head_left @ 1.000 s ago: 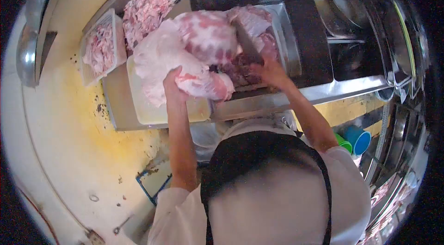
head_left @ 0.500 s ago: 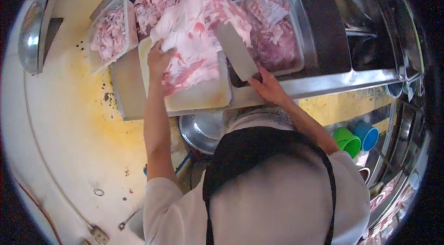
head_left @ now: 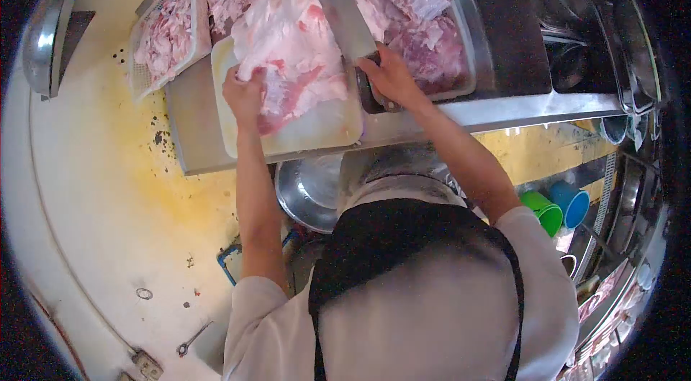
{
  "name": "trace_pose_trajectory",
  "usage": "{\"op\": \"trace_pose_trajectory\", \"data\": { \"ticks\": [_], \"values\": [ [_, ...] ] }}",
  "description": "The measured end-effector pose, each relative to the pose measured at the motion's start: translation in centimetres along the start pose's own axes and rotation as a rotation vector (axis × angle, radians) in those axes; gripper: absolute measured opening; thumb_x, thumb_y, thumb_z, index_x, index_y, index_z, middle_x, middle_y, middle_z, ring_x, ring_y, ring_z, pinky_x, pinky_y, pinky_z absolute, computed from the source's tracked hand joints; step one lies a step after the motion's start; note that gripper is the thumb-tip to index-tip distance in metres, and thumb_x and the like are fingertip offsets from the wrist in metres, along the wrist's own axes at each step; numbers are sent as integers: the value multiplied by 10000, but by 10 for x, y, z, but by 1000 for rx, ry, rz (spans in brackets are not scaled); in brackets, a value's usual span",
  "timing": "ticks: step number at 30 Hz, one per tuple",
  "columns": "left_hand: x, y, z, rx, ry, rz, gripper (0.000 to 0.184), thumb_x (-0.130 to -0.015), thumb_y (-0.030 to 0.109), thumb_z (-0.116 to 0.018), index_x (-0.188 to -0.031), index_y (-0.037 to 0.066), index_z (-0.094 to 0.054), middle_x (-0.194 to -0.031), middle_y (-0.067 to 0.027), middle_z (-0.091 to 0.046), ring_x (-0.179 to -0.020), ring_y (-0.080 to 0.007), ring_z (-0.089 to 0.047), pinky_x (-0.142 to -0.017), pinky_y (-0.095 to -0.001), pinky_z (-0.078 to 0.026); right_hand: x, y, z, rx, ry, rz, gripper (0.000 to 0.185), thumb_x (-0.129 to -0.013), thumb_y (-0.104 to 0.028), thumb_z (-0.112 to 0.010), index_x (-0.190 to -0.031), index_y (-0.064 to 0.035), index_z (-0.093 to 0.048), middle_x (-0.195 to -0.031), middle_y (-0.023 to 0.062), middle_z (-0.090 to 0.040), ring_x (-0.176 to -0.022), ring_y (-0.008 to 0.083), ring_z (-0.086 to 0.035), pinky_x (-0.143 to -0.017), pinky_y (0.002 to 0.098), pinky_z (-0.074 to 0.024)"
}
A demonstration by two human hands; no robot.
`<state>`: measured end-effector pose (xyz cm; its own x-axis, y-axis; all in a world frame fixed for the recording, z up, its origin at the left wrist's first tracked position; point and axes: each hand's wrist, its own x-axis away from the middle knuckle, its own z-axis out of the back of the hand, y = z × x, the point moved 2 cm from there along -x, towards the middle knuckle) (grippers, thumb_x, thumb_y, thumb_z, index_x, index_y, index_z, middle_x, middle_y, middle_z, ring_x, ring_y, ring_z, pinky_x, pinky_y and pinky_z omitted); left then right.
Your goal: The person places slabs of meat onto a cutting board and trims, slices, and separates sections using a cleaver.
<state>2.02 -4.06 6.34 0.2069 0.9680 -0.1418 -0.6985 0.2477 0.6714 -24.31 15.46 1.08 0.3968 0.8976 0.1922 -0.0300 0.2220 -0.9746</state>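
Fatty meat slab (head_left: 295, 43) is largely uncut, left edge pinched by left hand (head_left: 243, 97), cleaver (head_left: 349, 14) gripped by right hand (head_left: 396, 77), trimmings (head_left: 167, 37) basketed at left.

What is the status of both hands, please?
Left hand gripping large meat piece, cutting board beneath. Right hand holding cleaver. Cleaver partly hides meat.

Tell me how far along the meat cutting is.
Seemingly done: trimmings in the white basket, meat pieces in the tray. In hand: the left hand grips the slab on the cutting board; the right hand holds the cleaver. Apparently left: that slab, one broad piece.
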Motion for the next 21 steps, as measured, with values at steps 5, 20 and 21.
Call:
{"op": "trace_pose_trajectory", "data": {
  "ticks": [5, 20, 21],
  "values": [
    [-20, 29, 46, 88, -61, 100, 357, -722, 39, -740, -1067, 0, -658, -867, -98, -706, -721, -161, -672, -607, -296, -536, 68, 83, -2, 224, 14, 478, 378, -926, -240, -612, -1175, 30, -523, -727, 85, -601, -457, 154, -536, -433, 314, -429],
    [-47, 26, 86, -333, 5, -30, 485, -644, 168, -718, -1099, 6, -677, -959, -196, -713, -897, -277, -693, -812, -369, -522, 25, -19, 4, -122, -236, -211, 280, -936, -236, -583, -1031, 21, -528, -628, 36, -544, -436, 127, -523, -418, 298, -422],
    [-47, 25, 86, -286, 19, -14, 478, -647, 161, -709, -1099, 7, -677, -962, -194, -713, -912, -274, -690, -822, -369, -519, 40, -14, 2, -65, -254, -230, 277, -937, -236, -583, -1030, 19, -531, -631, 35, -546, -437, 128, -525, -419, 298, -422]
  ]
}}
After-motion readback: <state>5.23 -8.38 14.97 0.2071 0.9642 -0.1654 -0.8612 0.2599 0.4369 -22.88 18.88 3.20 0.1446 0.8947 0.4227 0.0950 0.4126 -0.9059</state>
